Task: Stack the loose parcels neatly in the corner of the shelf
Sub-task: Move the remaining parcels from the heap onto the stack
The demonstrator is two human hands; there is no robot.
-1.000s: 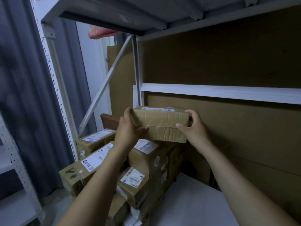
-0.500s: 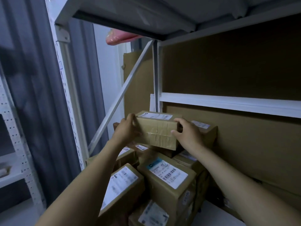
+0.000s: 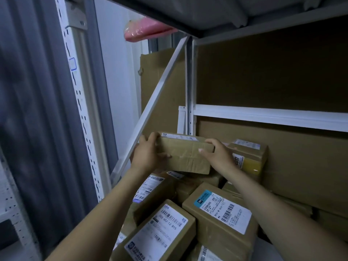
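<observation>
Parcels (image 3: 222, 213) of brown cardboard, most bearing white barcode labels, lie heaped at mixed angles in the rear corner of the metal shelf unit (image 3: 263, 117), whose back is lined with a cardboard sheet (image 3: 282, 76) and whose side carries a diagonal brace (image 3: 156, 95). Against the backing, at the right of the heap, sits a parcel with yellow tape (image 3: 250, 159). Above the heap, just in front of the corner upright (image 3: 189, 87), a flat taped parcel (image 3: 185, 155) is held roughly level, long side across the view, label facing up. The left hand (image 3: 148, 157) grips its left end, fingers curled over the top edge and thumb on the near face; the right hand (image 3: 219, 157) grips its right end likewise, thumb (image 3: 202, 150) pressed to the near face. Whether the underside touches the boxes below cannot be told. The step in hand appears to be the placing of this parcel on top of the corner stack. The next move likely calls for lowering it squarely, pushing it back to the upright, and releasing only once it rests flat, since the boxes beneath are tilted.
</observation>
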